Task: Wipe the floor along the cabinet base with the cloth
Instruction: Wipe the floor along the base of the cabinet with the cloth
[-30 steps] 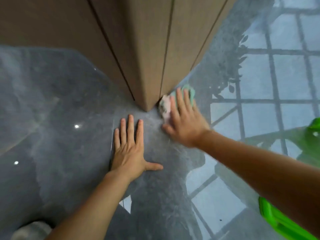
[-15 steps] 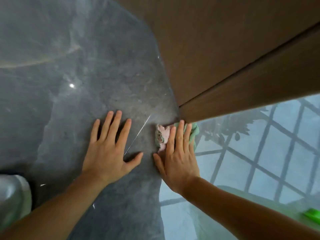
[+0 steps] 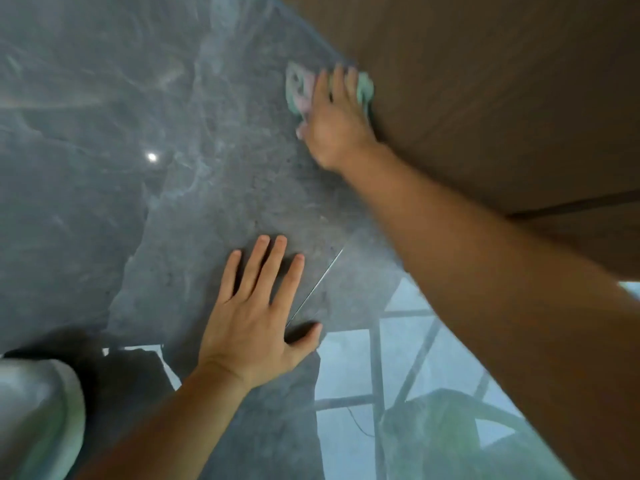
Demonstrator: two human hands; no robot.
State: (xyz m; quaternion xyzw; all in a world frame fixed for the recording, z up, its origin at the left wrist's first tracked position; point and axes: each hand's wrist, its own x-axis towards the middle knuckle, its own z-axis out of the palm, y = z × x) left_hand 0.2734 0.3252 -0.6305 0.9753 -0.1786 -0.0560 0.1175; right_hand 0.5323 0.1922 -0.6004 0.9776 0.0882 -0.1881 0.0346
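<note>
A green and pink cloth point(image 3: 298, 88) lies flat on the glossy grey floor point(image 3: 194, 188), right against the base of the brown wooden cabinet point(image 3: 485, 84). My right hand point(image 3: 334, 123) presses down on the cloth, fingers extended over it and partly blurred. My left hand point(image 3: 254, 317) lies flat on the floor nearer to me, fingers spread, holding nothing. The cloth's middle is hidden under my right hand.
The cabinet fills the upper right, its corner near my right forearm. The floor at the lower right mirrors a window grid point(image 3: 408, 341). A pale rounded object point(image 3: 38, 417) sits at the lower left edge. A thin tile joint point(image 3: 318, 285) runs beside my left hand.
My right hand has slid the cloth away from the cabinet corner, further along the cabinet base and away from me. My left hand stays planted on the floor.
</note>
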